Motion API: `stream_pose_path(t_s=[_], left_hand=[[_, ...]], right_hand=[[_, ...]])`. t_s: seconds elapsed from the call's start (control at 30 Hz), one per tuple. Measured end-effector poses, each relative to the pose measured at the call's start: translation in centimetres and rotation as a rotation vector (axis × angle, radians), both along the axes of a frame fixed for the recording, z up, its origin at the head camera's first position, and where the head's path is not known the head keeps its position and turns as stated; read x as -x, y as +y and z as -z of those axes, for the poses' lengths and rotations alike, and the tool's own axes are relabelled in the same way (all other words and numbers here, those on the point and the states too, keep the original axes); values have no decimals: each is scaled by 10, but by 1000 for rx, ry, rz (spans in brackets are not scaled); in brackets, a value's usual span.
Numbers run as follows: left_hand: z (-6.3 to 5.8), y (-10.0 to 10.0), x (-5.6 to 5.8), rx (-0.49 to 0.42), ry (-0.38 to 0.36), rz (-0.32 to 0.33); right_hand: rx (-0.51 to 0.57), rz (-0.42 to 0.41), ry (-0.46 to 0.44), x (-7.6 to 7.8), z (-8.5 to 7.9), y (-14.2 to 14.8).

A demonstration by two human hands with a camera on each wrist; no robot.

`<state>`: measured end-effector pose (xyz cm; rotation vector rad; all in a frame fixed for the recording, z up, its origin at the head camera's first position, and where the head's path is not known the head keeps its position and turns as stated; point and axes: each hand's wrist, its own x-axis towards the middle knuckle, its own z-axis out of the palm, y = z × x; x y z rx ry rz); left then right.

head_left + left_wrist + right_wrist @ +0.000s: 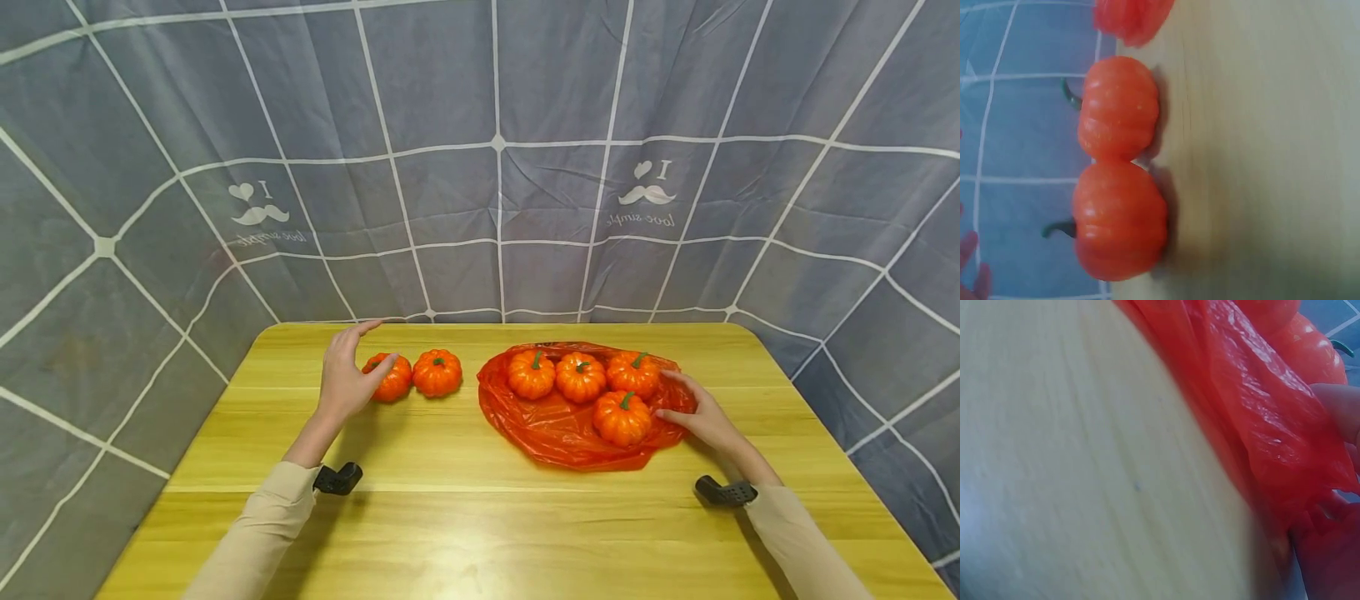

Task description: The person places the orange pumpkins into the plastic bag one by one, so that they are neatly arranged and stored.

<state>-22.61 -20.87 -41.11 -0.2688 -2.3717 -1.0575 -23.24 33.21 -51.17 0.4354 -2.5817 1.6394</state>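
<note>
My left hand (348, 373) is just left of a small orange pumpkin (393, 379), thumb and fingers spread apart, holding nothing. In the left wrist view its fingertips (967, 256) stay apart from that pumpkin. A second pumpkin (437, 372) sits against the first, its green stem showing. My right hand (703, 414) is at the right edge of a red plastic bag (525, 429), gripping the film between thumb and fingers. Through the thin film in the right wrist view, part of the fingers (1329, 519) shows. Several orange pumpkins (580, 377) lie on the spread bag.
Everything stands on a light wooden table (420, 500). A grey-blue cloth (450, 200) with white grid lines hangs behind the table and along both sides. A black wrist device (337, 479) is on each forearm.
</note>
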Motion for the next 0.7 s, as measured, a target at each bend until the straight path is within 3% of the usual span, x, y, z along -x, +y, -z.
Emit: stream_pose_path(t_s=[0.17, 0.37, 0.7], left_hand=[[8, -16, 1, -168, -223, -69], [19, -28, 5, -203, -339, -92], [47, -42, 11, -305, -453, 38]], right_hand=[[-22, 7, -13, -1, -1, 1], [-33, 13, -8, -1, -2, 1], [-45, 16, -1, -1, -1, 1]])
